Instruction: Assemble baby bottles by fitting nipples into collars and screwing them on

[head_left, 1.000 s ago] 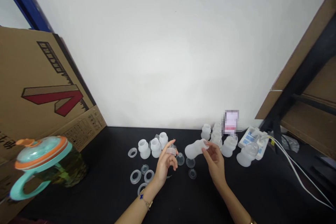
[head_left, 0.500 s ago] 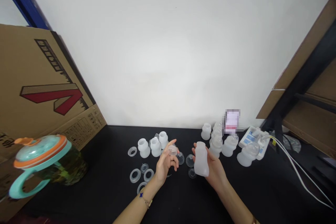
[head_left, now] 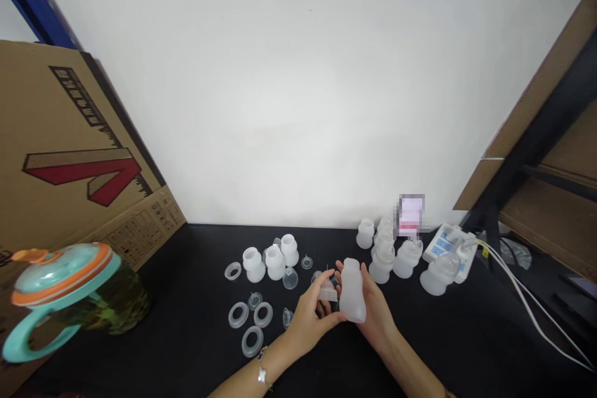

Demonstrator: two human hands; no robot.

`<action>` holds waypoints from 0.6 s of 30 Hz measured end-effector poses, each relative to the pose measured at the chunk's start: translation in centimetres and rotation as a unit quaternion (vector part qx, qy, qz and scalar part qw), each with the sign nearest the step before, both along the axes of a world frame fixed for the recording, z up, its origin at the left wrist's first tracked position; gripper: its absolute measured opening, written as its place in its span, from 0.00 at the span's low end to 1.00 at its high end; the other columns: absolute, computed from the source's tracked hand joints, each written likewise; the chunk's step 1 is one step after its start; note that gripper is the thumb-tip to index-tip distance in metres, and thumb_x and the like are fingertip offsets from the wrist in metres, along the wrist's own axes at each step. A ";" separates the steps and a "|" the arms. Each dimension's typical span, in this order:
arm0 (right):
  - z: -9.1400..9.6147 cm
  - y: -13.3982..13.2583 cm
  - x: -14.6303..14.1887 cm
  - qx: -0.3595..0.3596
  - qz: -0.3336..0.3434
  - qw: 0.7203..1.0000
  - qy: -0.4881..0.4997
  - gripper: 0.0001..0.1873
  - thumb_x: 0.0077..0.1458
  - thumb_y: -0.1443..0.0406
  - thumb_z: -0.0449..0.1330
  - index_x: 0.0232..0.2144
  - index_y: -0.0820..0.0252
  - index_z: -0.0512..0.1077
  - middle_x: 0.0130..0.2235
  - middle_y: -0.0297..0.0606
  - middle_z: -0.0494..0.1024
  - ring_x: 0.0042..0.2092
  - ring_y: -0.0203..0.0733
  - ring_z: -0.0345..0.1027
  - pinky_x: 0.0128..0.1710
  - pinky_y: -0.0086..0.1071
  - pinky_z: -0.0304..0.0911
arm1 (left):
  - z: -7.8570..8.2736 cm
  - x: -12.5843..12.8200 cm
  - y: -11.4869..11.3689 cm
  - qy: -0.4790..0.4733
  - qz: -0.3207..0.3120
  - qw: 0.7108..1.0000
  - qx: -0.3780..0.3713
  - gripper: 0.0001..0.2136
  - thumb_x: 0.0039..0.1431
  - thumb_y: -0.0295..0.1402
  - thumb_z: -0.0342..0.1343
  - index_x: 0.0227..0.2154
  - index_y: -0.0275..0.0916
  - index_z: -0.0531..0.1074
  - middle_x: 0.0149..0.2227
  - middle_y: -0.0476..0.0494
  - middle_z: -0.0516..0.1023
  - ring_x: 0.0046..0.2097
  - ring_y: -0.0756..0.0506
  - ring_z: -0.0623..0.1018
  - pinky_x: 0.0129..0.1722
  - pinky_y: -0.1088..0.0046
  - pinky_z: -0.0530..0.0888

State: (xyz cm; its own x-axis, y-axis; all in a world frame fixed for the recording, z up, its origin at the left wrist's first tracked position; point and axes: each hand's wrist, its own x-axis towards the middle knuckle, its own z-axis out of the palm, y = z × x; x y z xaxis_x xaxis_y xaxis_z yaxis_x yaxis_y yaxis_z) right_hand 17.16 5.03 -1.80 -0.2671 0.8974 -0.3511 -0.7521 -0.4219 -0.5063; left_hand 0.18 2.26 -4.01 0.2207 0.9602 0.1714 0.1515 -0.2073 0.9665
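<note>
My right hand (head_left: 373,317) is wrapped round a frosted white bottle (head_left: 351,292), held upright above the black table (head_left: 186,336). My left hand (head_left: 312,317) sits right beside it, fingers pinched on a small clear teat part (head_left: 328,291) that touches the bottle's left side. Loose white rings (head_left: 252,341) and clear teats (head_left: 290,278) lie on the table to the left of my hands. Three short white bottles (head_left: 274,261) stand behind them.
Several assembled bottles (head_left: 396,255) stand at the back right beside a white power strip (head_left: 450,245) with white cables (head_left: 527,305). A teal and orange lidded jug (head_left: 65,298) stands at left before a leaning cardboard box (head_left: 69,155). A dark shelf frame (head_left: 536,137) rises at right.
My left hand has moved right with the clear part until it meets the bottle. The right hand first turned the bottle upright, then drew it slightly nearer.
</note>
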 end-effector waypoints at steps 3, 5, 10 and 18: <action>0.2 -0.8 -0.2 0.038 0.015 0.999 -0.007 0.26 0.55 0.53 0.69 0.54 0.54 0.75 0.59 0.41 0.76 0.58 0.52 0.70 0.52 0.41 0.68 | 0.3 -0.1 0.1 -0.002 0.027 1.000 0.010 0.37 0.50 0.38 0.70 0.63 0.44 0.63 0.34 0.50 0.76 0.27 0.50 0.71 0.27 0.75 0.71; 0.4 -1.3 -0.4 0.059 0.022 0.998 -0.023 0.29 0.53 0.56 0.71 0.56 0.51 0.72 0.60 0.41 0.76 0.56 0.53 0.71 0.51 0.42 0.68 | 0.7 -0.2 0.2 -0.009 0.058 0.998 0.013 0.36 0.50 0.38 0.70 0.62 0.45 0.64 0.36 0.48 0.77 0.26 0.51 0.70 0.26 0.75 0.71; 1.0 -2.0 -0.9 0.088 0.002 0.992 -0.085 0.27 0.53 0.57 0.71 0.54 0.55 0.73 0.56 0.44 0.78 0.47 0.49 0.76 0.43 0.39 0.70 | 1.1 -0.6 0.2 -0.041 0.072 0.996 0.023 0.36 0.49 0.39 0.71 0.61 0.44 0.66 0.35 0.47 0.77 0.26 0.51 0.70 0.27 0.74 0.70; 1.4 -1.2 -0.1 0.057 0.011 0.998 -0.038 0.23 0.55 0.56 0.69 0.51 0.54 0.75 0.50 0.41 0.81 0.46 0.49 0.74 0.40 0.38 0.70 | 0.2 -1.0 0.5 -0.119 0.065 0.991 0.009 0.28 0.70 0.49 0.47 0.66 0.40 0.60 0.29 0.46 0.74 0.27 0.48 0.72 0.25 0.75 0.70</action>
